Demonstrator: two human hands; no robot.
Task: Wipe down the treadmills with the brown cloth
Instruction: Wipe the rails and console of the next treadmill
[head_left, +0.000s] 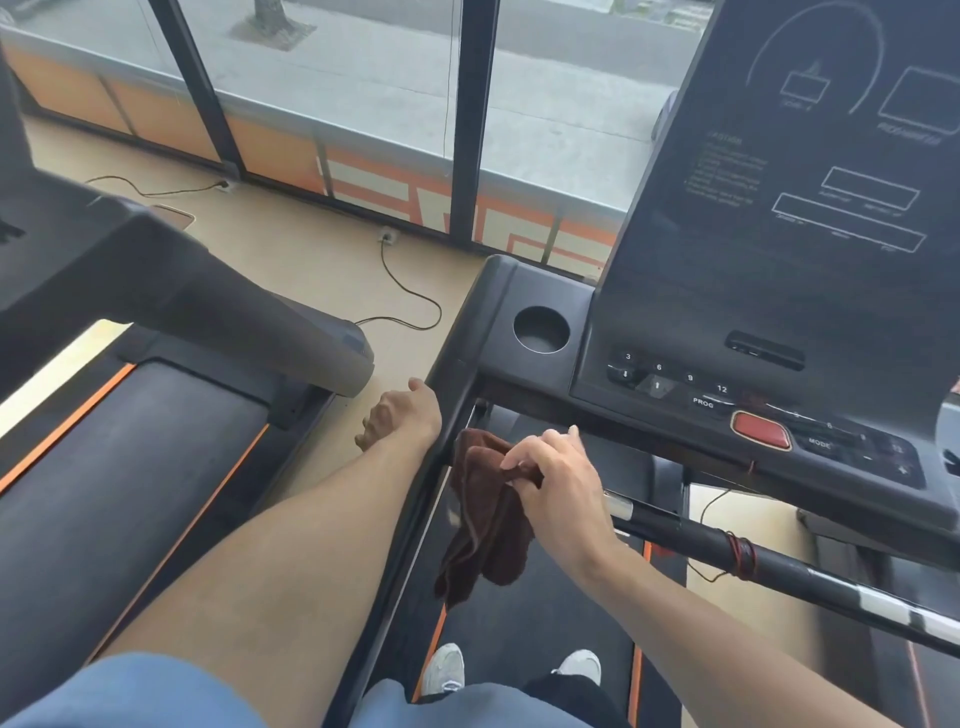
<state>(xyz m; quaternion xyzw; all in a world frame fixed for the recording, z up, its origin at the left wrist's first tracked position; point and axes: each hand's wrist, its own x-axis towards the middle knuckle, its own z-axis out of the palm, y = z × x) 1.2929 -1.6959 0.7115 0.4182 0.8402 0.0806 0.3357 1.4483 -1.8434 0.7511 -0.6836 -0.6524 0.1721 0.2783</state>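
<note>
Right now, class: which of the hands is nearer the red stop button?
Right. The right hand, gripping the brown cloth, is just left of the button; the left hand lies beyond the handrail.

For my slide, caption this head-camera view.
Standing on a treadmill, right hand holds the brown cloth; left hand rests against the side rail.
</note>
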